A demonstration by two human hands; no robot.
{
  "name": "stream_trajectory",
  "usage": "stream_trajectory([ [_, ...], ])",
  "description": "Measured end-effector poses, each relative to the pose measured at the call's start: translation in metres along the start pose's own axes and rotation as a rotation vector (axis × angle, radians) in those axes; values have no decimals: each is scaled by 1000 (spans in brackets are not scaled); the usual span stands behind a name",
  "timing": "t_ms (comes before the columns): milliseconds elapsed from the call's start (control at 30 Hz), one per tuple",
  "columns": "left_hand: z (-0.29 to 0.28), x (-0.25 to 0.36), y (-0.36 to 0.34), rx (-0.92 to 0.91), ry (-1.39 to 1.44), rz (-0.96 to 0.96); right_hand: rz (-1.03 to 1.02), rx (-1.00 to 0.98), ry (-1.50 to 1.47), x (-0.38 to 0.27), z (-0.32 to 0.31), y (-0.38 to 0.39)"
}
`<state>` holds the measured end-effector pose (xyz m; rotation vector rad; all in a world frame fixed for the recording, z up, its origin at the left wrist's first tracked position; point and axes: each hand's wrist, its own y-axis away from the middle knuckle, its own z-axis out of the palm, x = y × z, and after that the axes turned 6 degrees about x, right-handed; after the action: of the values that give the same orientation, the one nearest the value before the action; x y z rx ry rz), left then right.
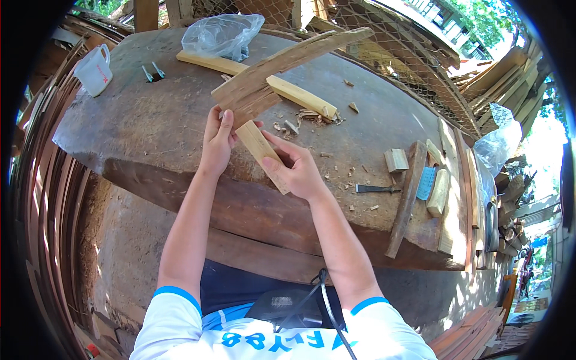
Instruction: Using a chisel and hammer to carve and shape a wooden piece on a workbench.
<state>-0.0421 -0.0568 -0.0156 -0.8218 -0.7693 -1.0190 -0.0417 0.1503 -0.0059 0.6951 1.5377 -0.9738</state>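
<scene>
My left hand (217, 144) is closed on the lower end of a rough brown piece of wood (249, 102), its thumb lying up along the wood. A long splintered arm of brown wood (306, 54) slants up and right from there; whether both are one piece I cannot tell. My right hand (296, 170) grips a short, pale, smooth wooden block (259, 150), thumb on top. The block is tilted, its upper end close to the brown wood. Behind them a yellowish wooden strip (303, 98) lies on the worktable (144, 114), with wood chips (312, 115) around its end.
A chisel (377, 188) lies to the right, near a small wooden block (396, 160) and a dark wooden bar (408, 201). Beyond are a blue plastic piece (426, 183) and a rounded wood block (438, 193). A clear plastic bag (222, 36) and white jug (94, 71) stand at the back left.
</scene>
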Motion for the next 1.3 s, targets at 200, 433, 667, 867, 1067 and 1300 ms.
stream_trajectory([
  [200, -3, -2, -1, -40, 9, -19, 18, 8, 13, -2, 0, 1],
  [433, -4, -5, -3, -14, -7, -20, -3, 29, 25, 0, 0, 0],
  [667, -3, -3, -6, -2, 13, -26, -32, 249, 13, -8, -53, -15],
  [867, -3, 1, -5, -128, -121, -85, -41, 254, 27, -2, -77, -31],
  [1067, 1, 6, 7, -332, -268, -6, -161, 293, 93, -4, -82, -18],
  [1300, -8, 14, 21, -402, -456, -254, -451, 373, 729, -17, -75, -8],
])
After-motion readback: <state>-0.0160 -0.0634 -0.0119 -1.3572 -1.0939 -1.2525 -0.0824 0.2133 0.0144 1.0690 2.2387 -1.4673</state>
